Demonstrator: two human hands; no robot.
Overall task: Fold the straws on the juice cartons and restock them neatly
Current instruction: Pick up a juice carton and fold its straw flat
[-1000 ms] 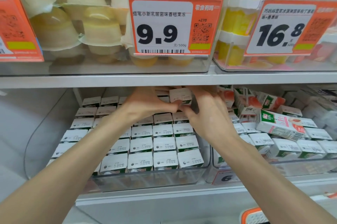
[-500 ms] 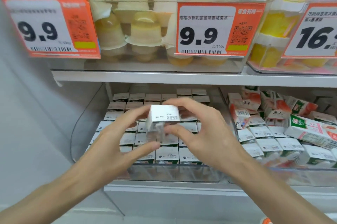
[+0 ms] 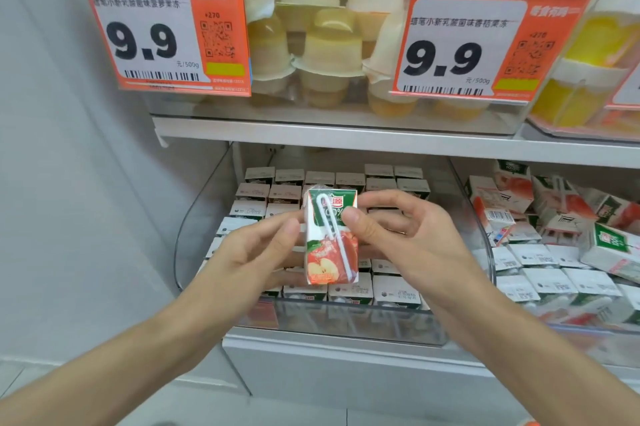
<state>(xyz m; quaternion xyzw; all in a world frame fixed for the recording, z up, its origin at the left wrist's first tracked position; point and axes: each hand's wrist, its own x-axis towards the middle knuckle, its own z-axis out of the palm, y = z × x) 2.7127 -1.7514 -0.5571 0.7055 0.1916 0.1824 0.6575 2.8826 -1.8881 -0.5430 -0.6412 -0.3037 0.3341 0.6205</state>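
Since half a second ago the juice carton (image 3: 322,262) has been turned: its white end faced the camera then, and now its printed apple front does, upright and in mid-air in front of the lower shelf. The white straw (image 3: 341,252) lies slantwise across that front, its hooked bend at 12 o'clock and its long leg running down toward 5 o'clock.

The left grip (image 3: 256,249) holds the carton from 9 o'clock, thumb on the left edge and fingers curled behind it. The right grip (image 3: 408,238) comes in from 3 o'clock with its thumb pressed on the carton's right front edge. Its other fingers are loosely curled behind, and I cannot tell whether they touch the carton.

Behind and at 6 o'clock of the hands, a clear bin (image 3: 346,318) holds packed rows of cartons (image 3: 394,290), white ends up. At 3 o'clock more cartons (image 3: 540,252) lie jumbled. On the upper shelf (image 3: 381,141), jelly cups (image 3: 329,47) sit between orange 9.9 price tags at 11 o'clock (image 3: 162,37) and 1 o'clock (image 3: 460,47).
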